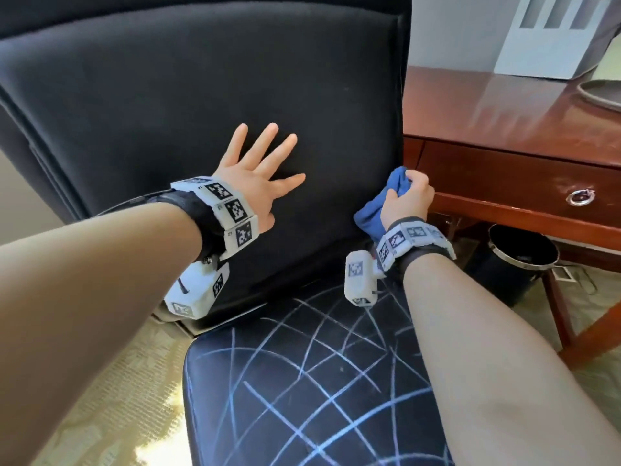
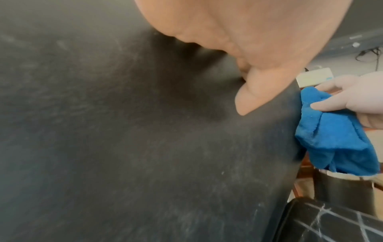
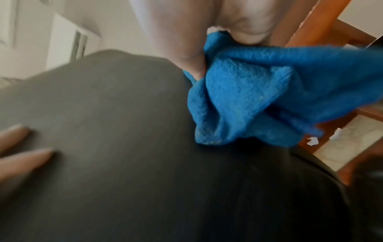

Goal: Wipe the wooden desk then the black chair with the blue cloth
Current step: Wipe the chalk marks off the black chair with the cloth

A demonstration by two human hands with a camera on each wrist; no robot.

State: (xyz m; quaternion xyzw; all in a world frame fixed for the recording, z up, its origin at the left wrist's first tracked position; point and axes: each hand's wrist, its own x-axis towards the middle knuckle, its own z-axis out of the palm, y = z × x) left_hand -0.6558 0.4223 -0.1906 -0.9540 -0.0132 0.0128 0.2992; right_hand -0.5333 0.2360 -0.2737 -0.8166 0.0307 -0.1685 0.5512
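Bright daylight fills the head view, with strong glare on the glossy wooden desk (image 1: 504, 105) at upper right and a washed-out sunlit patch on the floor at lower left. Wide-angle bending curves the black chair (image 1: 201, 95) toward the left edge. The left wrist view is soft: the left hand (image 2: 238, 41) up close is out of focus and casts a dim shadow on the fabric. The right wrist view is smeared with motion blur, worst along the bottom and right, though the blue cloth (image 3: 248, 98) keeps some texture.
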